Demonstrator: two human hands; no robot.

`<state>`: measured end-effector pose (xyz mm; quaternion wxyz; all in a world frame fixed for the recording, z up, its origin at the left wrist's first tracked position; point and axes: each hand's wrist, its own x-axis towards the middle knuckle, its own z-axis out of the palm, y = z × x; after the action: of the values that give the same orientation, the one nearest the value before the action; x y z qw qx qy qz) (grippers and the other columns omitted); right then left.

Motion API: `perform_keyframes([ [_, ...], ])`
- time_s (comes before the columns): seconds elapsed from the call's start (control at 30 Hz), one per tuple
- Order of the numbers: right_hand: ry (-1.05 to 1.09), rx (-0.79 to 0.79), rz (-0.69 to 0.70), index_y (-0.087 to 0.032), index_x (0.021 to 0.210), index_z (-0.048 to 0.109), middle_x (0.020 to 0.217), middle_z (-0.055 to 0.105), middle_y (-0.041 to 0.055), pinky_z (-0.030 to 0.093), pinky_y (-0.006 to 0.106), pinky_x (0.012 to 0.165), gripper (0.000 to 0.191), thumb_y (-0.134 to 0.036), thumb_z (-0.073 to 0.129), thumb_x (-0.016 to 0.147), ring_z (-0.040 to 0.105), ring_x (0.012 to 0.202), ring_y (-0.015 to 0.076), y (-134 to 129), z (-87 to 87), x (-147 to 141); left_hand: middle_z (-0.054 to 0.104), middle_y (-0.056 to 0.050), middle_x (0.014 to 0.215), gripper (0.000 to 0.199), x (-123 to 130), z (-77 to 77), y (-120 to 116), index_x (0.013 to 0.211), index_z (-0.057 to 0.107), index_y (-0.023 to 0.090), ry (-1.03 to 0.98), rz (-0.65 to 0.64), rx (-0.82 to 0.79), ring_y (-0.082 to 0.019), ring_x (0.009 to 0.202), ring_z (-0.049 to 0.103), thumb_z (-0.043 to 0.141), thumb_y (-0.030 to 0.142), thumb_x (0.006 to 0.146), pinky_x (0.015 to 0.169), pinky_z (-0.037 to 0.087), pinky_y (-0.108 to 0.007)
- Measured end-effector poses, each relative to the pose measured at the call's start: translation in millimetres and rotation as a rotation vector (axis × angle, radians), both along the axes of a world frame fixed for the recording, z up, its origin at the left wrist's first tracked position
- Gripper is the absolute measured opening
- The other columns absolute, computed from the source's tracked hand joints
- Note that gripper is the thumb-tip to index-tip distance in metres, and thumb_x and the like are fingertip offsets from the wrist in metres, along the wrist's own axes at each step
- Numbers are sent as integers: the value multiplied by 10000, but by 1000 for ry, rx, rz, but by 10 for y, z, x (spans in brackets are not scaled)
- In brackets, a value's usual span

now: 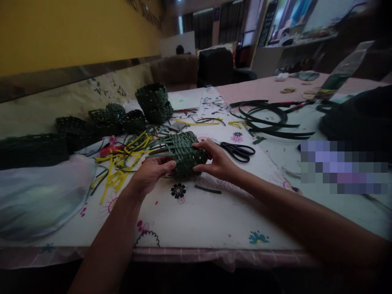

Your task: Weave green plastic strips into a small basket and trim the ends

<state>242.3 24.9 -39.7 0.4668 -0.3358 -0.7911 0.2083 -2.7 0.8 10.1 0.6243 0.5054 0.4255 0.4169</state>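
A small dark green woven basket [185, 152] lies on its side above the flowered tablecloth, loose strip ends fanning out to the left. My left hand [152, 171] grips its left edge and the strips there, thumb on top; the fingers underneath are partly hidden. At the other end, my right hand [214, 159] holds the basket between thumb and fingers. Black-handled scissors [238, 152] rest just beyond my right wrist. A short green strip [208, 189] sits on the cloth in front of the basket.
Yellow strip scraps [118, 173] are heaped at the left, near a white plastic bag [45, 196]. Finished-looking woven baskets [154, 102] stand at the back left. Coiled green strips [266, 118] lie at the back right, with a clear bottle [343, 73] farther off.
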Motion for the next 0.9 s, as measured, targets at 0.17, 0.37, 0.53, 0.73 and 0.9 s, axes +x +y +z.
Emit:
perform_keyframes([
  [0.17,2,19,-1,-244,1250,576,1071,578,75,531,438,822,571,-307,854,755,563,951,251,-5,-6,0,693,-27,813,487,18,-2,-3,976,775,152,33,-3,52,-95,641,505,943,373,576,589,351,-226],
  [0.37,-5,12,-9,-249,1252,578,1086,578,79,532,442,829,573,-315,852,753,567,958,255,-7,-9,2,639,-14,752,474,29,-30,-8,906,769,145,88,12,55,-103,657,501,940,430,568,623,374,-236],
  [0.53,-14,32,-1,-253,1258,570,1084,579,75,528,442,844,585,-339,855,754,568,978,261,0,-7,4,658,-22,777,477,33,-36,-12,943,764,144,102,1,73,-103,646,499,919,439,602,588,346,-229],
  [0.73,-19,72,-2,-245,1254,562,1077,564,74,520,438,844,568,-318,845,768,569,981,260,-8,-14,-3,742,-62,970,492,66,-25,-40,1052,750,162,68,8,94,-149,785,614,892,417,656,703,471,-245],
  [0.9,-7,54,-1,-259,1255,559,1083,562,72,523,445,845,565,-314,839,768,563,977,259,-32,-21,-19,754,-78,1019,503,93,-21,-57,1064,741,160,80,21,115,-194,861,660,891,421,660,768,518,-290],
])
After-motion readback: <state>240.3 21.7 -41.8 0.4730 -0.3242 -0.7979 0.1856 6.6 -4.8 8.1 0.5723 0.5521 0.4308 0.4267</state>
